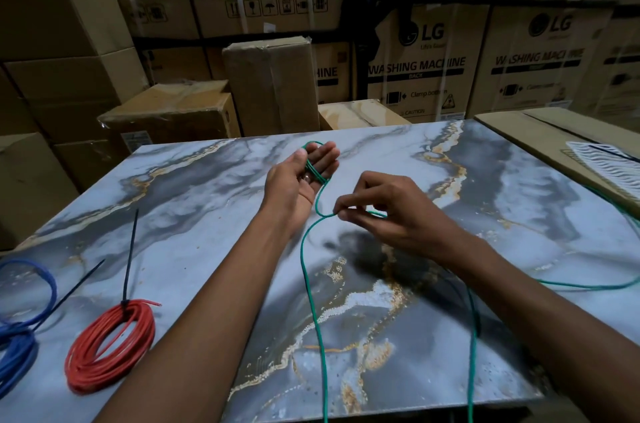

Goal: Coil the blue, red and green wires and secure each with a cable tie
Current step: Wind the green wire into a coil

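Note:
My left hand (301, 177) is raised palm-up with straight fingers, and a few turns of the green wire (313, 301) are looped around them. My right hand (381, 208) pinches the same green wire just below and right of the left hand. The wire's free lengths trail down over the table's front edge and off to the right. A coiled red wire (107, 350) lies at the lower left with a black cable tie (129, 263) around it. The blue wire (20, 329) lies coiled at the far left edge, with another black cable tie (67, 296) sticking out of it.
The work happens on a blue-grey marbled tabletop (485, 215). Stacked cardboard boxes (277, 83) wall in the back and left. A flat carton with a white ribbed piece (602, 163) sits at the table's right side.

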### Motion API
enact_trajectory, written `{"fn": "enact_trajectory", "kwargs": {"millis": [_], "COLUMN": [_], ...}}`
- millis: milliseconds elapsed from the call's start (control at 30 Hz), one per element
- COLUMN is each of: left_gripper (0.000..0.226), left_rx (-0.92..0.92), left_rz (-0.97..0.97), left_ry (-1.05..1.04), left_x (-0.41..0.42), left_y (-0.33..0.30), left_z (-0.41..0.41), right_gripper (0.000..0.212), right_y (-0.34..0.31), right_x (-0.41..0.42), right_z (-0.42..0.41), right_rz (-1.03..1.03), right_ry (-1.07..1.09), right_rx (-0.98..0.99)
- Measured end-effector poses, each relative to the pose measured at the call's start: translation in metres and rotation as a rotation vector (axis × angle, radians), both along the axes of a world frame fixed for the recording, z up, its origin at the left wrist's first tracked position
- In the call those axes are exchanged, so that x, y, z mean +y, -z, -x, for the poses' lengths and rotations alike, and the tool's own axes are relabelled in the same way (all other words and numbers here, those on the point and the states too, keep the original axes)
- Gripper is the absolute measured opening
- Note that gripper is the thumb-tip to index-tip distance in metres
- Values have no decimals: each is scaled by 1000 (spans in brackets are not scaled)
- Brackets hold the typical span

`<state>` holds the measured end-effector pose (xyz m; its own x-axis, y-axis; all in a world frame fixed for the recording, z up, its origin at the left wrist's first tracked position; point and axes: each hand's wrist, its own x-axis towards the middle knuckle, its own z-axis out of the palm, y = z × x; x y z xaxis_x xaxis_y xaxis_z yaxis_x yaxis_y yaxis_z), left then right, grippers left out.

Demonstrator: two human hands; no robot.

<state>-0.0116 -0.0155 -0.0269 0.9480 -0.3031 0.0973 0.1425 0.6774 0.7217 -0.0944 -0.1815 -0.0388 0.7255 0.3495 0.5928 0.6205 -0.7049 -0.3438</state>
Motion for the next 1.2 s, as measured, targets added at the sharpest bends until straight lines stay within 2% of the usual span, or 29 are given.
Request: {"fn": "enact_trajectory", "kwargs": {"millis": [200,267,367,467,600,733,933,1200], "left_gripper": [31,33,33,30,25,24,25,27], "left_rx": [-347,-382,-343,-265,-149,-64,-40,-56], "left_rz": [-539,-605,-585,-485,-292,-176,-188,-233], "left_ry": [-8,50,115,206,345,333,297,265], "left_x": [-11,-15,-18,-16,-13,-11,-11,-13], "left_y": [11,8,1,-1,-2,-1,-1,0], "left_z": [12,19,25,24,26,23,22,22], "right_gripper": [19,18,16,20,27,36,33,22], "right_y": [-5,-6,-7,-5,1,0,3,8], "right_x": [0,-4,-12,-17,-12,-7,-7,-12], "right_z": [2,0,-3,-7,-8,-5,-7,-13], "right_rz": [-246,-321,-424,-416,-464,-470,-383,-437], "right_ry": [97,176,280,327,282,203,171,170], "right_rx": [-156,-201,-221,-154,-9,82,120,147]}}
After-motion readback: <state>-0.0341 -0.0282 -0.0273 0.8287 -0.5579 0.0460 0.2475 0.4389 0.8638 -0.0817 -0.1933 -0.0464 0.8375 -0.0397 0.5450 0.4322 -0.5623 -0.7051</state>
